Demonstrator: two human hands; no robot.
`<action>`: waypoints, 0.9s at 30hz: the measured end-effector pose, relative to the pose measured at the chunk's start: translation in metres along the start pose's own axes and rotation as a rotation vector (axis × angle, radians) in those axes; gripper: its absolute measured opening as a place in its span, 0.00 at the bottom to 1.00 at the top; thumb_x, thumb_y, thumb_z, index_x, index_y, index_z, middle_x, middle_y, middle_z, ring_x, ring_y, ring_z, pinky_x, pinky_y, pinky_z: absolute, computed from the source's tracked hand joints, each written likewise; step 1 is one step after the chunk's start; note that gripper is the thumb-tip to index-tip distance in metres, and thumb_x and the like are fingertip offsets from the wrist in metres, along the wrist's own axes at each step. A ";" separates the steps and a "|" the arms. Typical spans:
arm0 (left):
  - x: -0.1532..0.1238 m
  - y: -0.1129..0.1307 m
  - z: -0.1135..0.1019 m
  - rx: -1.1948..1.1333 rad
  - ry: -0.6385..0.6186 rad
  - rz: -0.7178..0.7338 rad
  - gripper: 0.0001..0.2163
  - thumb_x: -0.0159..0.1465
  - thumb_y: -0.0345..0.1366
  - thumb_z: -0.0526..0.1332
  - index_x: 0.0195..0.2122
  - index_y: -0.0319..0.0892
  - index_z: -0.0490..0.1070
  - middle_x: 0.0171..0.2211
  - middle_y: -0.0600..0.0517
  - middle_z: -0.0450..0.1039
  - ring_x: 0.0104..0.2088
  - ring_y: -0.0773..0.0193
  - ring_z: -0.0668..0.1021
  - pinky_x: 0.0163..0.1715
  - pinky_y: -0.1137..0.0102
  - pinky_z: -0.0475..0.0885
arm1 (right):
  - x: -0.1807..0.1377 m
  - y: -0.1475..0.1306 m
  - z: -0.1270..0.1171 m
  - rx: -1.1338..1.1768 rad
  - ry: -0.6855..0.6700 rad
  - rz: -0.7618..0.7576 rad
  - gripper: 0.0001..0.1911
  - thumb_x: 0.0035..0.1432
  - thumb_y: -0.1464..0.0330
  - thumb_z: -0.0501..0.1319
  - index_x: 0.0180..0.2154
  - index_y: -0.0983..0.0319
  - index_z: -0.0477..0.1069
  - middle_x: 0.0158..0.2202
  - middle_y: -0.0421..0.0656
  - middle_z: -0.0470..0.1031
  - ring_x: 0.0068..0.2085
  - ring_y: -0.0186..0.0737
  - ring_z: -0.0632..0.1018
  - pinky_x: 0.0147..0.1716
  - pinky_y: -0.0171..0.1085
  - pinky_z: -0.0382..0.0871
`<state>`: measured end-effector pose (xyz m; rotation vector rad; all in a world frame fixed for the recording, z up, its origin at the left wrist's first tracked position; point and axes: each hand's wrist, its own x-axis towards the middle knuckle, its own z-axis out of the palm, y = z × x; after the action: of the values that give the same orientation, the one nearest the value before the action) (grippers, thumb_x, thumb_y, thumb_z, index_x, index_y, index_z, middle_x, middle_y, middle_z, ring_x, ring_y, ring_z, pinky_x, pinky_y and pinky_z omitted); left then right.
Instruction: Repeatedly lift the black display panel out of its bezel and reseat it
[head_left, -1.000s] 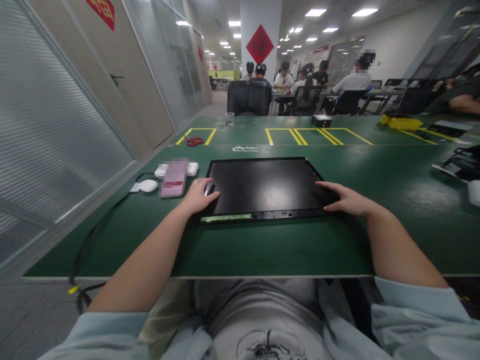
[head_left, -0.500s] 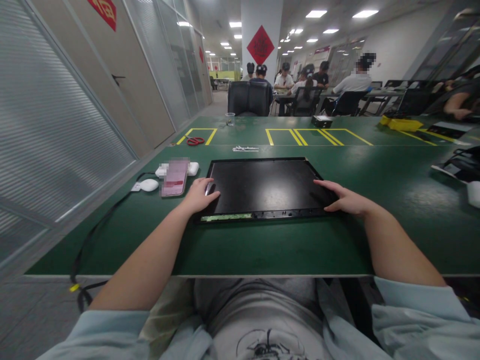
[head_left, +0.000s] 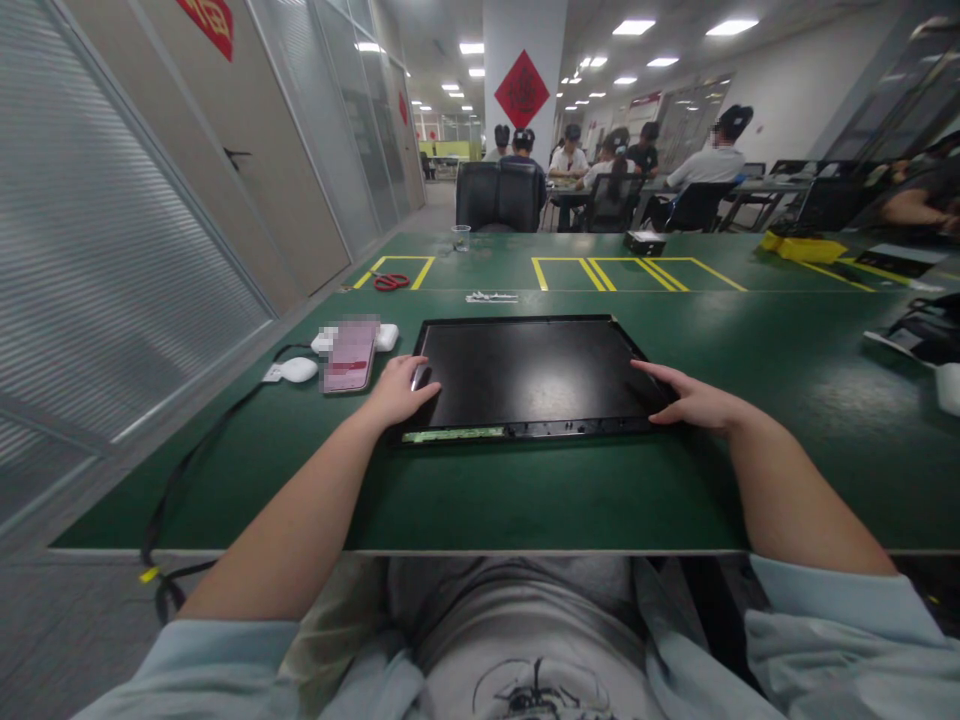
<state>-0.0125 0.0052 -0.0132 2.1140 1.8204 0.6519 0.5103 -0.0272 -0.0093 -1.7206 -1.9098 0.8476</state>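
Observation:
A flat black monitor panel point(head_left: 525, 370) lies face up on the green table in front of me. Along its near edge, a green circuit strip point(head_left: 452, 436) shows at the left. My left hand point(head_left: 401, 390) holds the panel's left side, its thumb over the front face and the other fingers at the edge. On the opposite side, my right hand point(head_left: 694, 397) grips the right edge with thumb and fingers apart. The undersides of both hands are partly hidden.
Left of the panel lie a phone point(head_left: 351, 357), a white rounded device point(head_left: 298, 370) and a black cable point(head_left: 202, 425). Beyond it are small silvery pieces point(head_left: 491, 297), red-handled scissors point(head_left: 391, 282) and a clear cup point(head_left: 460, 238). A yellow object point(head_left: 802, 247) sits far right. Several people work behind.
My right hand has shifted very slightly right along the panel's edge. The panel and my left hand look unchanged. At the far right, another person's arm has moved.

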 end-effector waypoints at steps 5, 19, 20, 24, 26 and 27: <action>0.000 0.000 0.001 0.009 -0.004 -0.011 0.31 0.62 0.49 0.63 0.64 0.40 0.68 0.65 0.39 0.64 0.69 0.44 0.66 0.71 0.54 0.58 | 0.001 0.001 0.001 0.037 0.007 0.039 0.52 0.42 0.67 0.71 0.70 0.45 0.63 0.72 0.43 0.63 0.69 0.60 0.67 0.66 0.57 0.64; 0.001 -0.002 0.001 0.012 0.001 -0.004 0.30 0.62 0.50 0.64 0.63 0.41 0.69 0.65 0.39 0.64 0.69 0.43 0.65 0.71 0.53 0.58 | 0.001 -0.003 -0.001 0.055 0.029 0.035 0.51 0.40 0.66 0.73 0.68 0.47 0.68 0.69 0.44 0.68 0.66 0.61 0.71 0.64 0.57 0.68; 0.002 -0.002 0.002 0.011 0.005 0.000 0.30 0.62 0.49 0.64 0.63 0.42 0.69 0.64 0.39 0.65 0.69 0.44 0.65 0.71 0.53 0.58 | 0.001 -0.002 -0.001 0.054 0.033 0.029 0.51 0.40 0.66 0.74 0.68 0.47 0.68 0.68 0.44 0.69 0.66 0.61 0.72 0.63 0.57 0.69; 0.002 -0.003 0.002 0.006 0.003 -0.003 0.30 0.61 0.50 0.64 0.62 0.41 0.70 0.64 0.39 0.64 0.69 0.44 0.66 0.70 0.53 0.59 | 0.002 -0.001 -0.001 0.042 0.060 0.030 0.50 0.39 0.66 0.74 0.66 0.46 0.70 0.68 0.43 0.70 0.65 0.62 0.73 0.62 0.57 0.70; 0.002 -0.002 0.002 0.005 0.000 -0.009 0.30 0.61 0.50 0.64 0.62 0.42 0.70 0.65 0.40 0.64 0.69 0.44 0.66 0.70 0.53 0.58 | 0.002 -0.002 -0.001 0.037 0.066 0.045 0.49 0.39 0.66 0.74 0.66 0.46 0.71 0.67 0.43 0.70 0.66 0.62 0.72 0.63 0.57 0.69; 0.002 -0.002 0.002 0.006 -0.001 -0.011 0.30 0.61 0.50 0.64 0.62 0.42 0.70 0.65 0.40 0.64 0.69 0.43 0.65 0.71 0.53 0.58 | 0.001 -0.003 -0.001 0.033 0.069 0.057 0.49 0.39 0.66 0.75 0.66 0.46 0.71 0.67 0.43 0.70 0.66 0.62 0.72 0.63 0.57 0.69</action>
<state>-0.0133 0.0072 -0.0155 2.1059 1.8340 0.6434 0.5089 -0.0257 -0.0068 -1.7689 -1.7999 0.8245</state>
